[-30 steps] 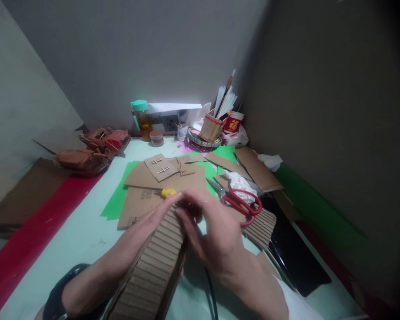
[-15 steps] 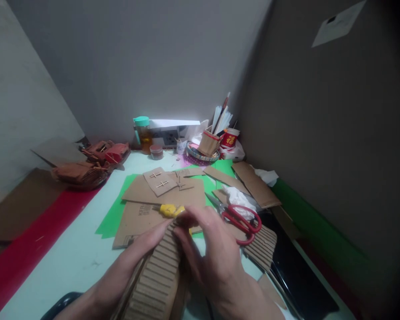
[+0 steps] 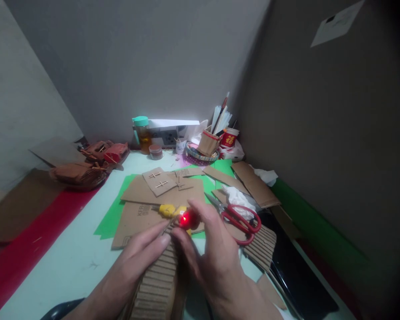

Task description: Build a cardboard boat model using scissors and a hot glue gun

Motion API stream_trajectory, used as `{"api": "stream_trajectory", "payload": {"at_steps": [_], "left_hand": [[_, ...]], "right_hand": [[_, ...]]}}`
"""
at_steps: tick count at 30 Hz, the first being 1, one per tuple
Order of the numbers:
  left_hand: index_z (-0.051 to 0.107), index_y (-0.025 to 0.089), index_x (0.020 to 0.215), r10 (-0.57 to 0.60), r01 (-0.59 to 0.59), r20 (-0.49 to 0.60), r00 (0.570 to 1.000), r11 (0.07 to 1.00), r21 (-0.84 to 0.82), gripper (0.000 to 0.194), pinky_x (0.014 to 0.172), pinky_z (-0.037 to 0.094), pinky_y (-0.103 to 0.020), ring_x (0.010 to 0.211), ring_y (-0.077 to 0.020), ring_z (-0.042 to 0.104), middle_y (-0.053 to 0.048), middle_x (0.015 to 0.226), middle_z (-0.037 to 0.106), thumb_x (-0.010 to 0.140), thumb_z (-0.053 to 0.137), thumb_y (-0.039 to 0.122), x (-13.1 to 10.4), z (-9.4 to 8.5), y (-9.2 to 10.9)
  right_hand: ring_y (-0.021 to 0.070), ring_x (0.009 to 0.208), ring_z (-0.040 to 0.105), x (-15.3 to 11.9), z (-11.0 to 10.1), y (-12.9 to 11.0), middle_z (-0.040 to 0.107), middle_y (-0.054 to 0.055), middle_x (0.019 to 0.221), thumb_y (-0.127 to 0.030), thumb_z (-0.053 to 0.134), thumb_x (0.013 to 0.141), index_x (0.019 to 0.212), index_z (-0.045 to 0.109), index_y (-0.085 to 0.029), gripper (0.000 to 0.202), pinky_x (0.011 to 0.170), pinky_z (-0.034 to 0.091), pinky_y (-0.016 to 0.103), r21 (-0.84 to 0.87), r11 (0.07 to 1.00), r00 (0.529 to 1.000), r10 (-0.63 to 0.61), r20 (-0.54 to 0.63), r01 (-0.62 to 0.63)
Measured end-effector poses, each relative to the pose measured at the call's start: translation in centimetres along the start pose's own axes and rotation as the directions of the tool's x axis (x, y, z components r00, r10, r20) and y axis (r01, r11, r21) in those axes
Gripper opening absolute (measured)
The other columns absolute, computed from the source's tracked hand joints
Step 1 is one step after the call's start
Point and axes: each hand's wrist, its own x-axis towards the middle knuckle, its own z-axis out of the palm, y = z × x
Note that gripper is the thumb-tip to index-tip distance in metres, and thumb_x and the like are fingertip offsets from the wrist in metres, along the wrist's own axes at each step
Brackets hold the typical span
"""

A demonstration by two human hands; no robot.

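Note:
A long cardboard piece [image 3: 158, 280] with a ridged, corrugated top runs from the bottom edge towards the middle of the table. My left hand [image 3: 138, 260] grips its left side near the far end, thumb on the ridges. My right hand [image 3: 216, 253] curls round the far right end, fingers bent and thumb against the cardboard. A bright red light [image 3: 185, 218] glows at my right fingertips. Just beyond lies a yellow glue gun [image 3: 167, 210], partly hidden by my hand, so I cannot tell whether the light belongs to it.
Red-handled scissors [image 3: 243, 222] lie right of my hands, beside crumpled tissue [image 3: 237, 198] and a black object [image 3: 303, 271]. Flat cardboard [image 3: 130, 222] and green sheets [image 3: 111, 218] spread ahead. A bottle [image 3: 142, 135] and a stick holder [image 3: 209, 141] stand at the back.
My left thumb has come onto the ridged top. My right fingers have opened slightly, and the red glow now shows beside them.

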Motion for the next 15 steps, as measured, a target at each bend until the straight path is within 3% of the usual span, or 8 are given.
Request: {"api": "stream_trajectory", "payload": {"at_steps": [4, 8, 12, 15], "left_hand": [[0.067, 0.032, 0.128, 0.090, -0.078, -0.053, 0.995, 0.978, 0.193, 0.051, 0.110, 0.043, -0.030, 0.150, -0.0286, 0.029, 0.003, 0.140, 0.065, 0.085, 0.064, 0.059, 0.5, -0.6, -0.7], [0.065, 0.034, 0.129, 0.094, -0.102, 0.040, 0.995, 0.957, 0.272, 0.045, 0.100, 0.051, -0.028, 0.145, -0.0280, 0.039, 0.002, 0.137, 0.066, 0.091, 0.058, 0.057, 0.9, -1.1, -1.1], [0.068, 0.032, 0.125, 0.113, -0.123, 0.053, 0.992, 0.958, 0.258, 0.036, 0.094, 0.053, -0.025, 0.133, -0.0250, 0.054, 0.002, 0.131, 0.070, 0.094, 0.059, 0.048, 1.2, -1.2, -1.4], [0.069, 0.031, 0.123, 0.142, -0.151, 0.053, 0.988, 0.953, 0.261, 0.034, 0.093, 0.054, -0.025, 0.129, -0.0241, 0.058, 0.002, 0.131, 0.071, 0.094, 0.060, 0.045, 1.3, -1.1, -1.4]], "right_hand": [[0.0190, 0.083, 0.062, -0.2, 0.1, 0.2, 0.065, 0.006, 0.098, -0.014, 0.058, 0.096, 0.138, 0.041, -0.017, 0.045, 0.074, 0.056, 0.033, -0.002, 1.000, 1.000, 0.021, 0.012, -0.021], [0.0195, 0.083, 0.064, 0.0, -0.1, 0.0, 0.066, 0.005, 0.098, -0.013, 0.059, 0.094, 0.134, 0.044, -0.019, 0.043, 0.075, 0.056, 0.033, 0.013, 0.998, 0.998, 0.061, 0.029, -0.062], [0.0196, 0.081, 0.063, 0.4, -0.3, -0.4, 0.067, 0.005, 0.095, -0.009, 0.056, 0.093, 0.127, 0.048, -0.018, 0.035, 0.073, 0.055, 0.035, -0.004, 0.997, 0.997, 0.073, 0.035, -0.073], [0.0190, 0.080, 0.062, 0.5, -0.4, -0.6, 0.066, 0.005, 0.093, -0.008, 0.055, 0.093, 0.124, 0.050, -0.017, 0.032, 0.074, 0.055, 0.034, -0.012, 0.999, 0.998, 0.053, 0.043, -0.052]]}}
